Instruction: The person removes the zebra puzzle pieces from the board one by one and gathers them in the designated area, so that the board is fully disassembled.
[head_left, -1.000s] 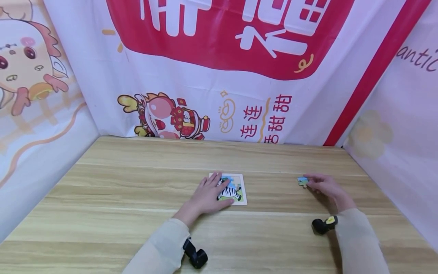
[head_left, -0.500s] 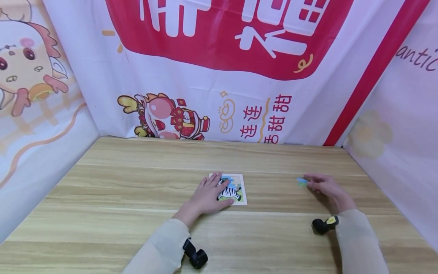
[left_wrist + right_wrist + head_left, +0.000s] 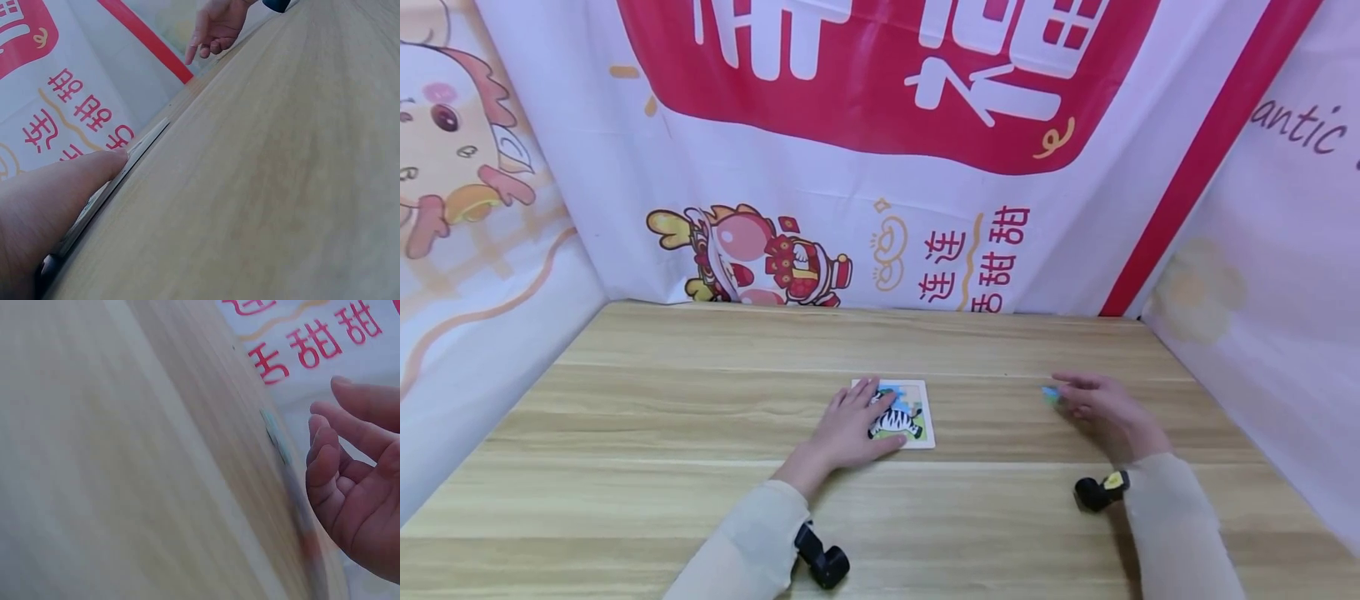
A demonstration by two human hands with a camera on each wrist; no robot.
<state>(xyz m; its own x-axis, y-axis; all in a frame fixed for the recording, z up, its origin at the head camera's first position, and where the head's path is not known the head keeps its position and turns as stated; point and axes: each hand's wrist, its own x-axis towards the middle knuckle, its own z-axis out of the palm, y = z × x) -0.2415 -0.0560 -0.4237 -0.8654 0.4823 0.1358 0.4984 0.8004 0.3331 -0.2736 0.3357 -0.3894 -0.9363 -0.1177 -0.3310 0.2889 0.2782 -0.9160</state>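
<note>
My left hand (image 3: pixel 850 429) rests with its fingers spread on a small zebra jigsaw puzzle (image 3: pixel 917 398) in a white frame. Part of the picture is covered by that hand, and a pale gap shows at the upper right. In the left wrist view, the thumb (image 3: pixel 69 187) lies along the edge of the puzzle board. Farther right, my right hand (image 3: pixel 1108 408) hovers over the table beside a loose blue-green puzzle piece (image 3: pixel 1050 394). The right wrist view has this puzzle piece (image 3: pixel 276 437) on the tabletop, apart from the loosely bent fingers (image 3: pixel 322 462), which hold nothing.
A light wood-grain table (image 3: pixel 700 400) spreads under both hands. Printed cloth walls (image 3: pixel 880 175) close it in at the back and on both sides. Each wrist carries a small black camera (image 3: pixel 827 567).
My right hand has let go of the puzzle piece, which it pinched and turned earlier, and the fingers have drawn apart from it. The left hand stays on the puzzle; the head view shifts slightly.
</note>
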